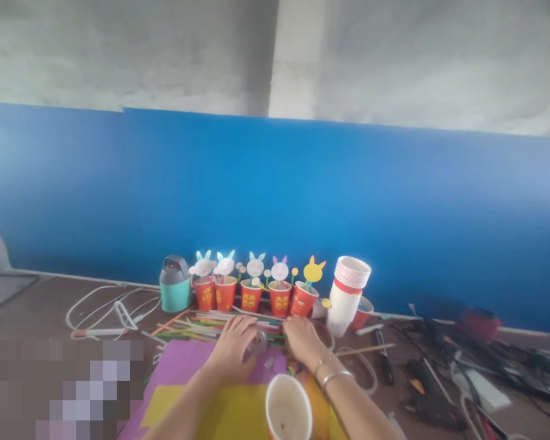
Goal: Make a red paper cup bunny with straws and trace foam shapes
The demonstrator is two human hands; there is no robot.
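My left hand (233, 343) rests over the purple paper (183, 360), its fingers curved around a clear round thing (259, 340) that looks like a tape roll. My right hand (301, 338) is closed at the foot of a tilted red paper cup (304, 299); what its curled fingers hold is hidden. From this cup rises a yellow rabbit head (313, 272) on a straw. Several similar red cups (251, 296) with paper rabbit heads stand in a row to its left. Near me, between my forearms, an open paper cup (288, 406) sits over yellow paper (238, 409).
Colored straws (187, 330) lie before the row. A stack of paper cups (346, 296) leans at the right, and a teal container (175, 287) stands at the left. A black marker (385, 357), glue gun (433, 391) and cables crowd the right side. A blue panel (275, 195) rises behind.
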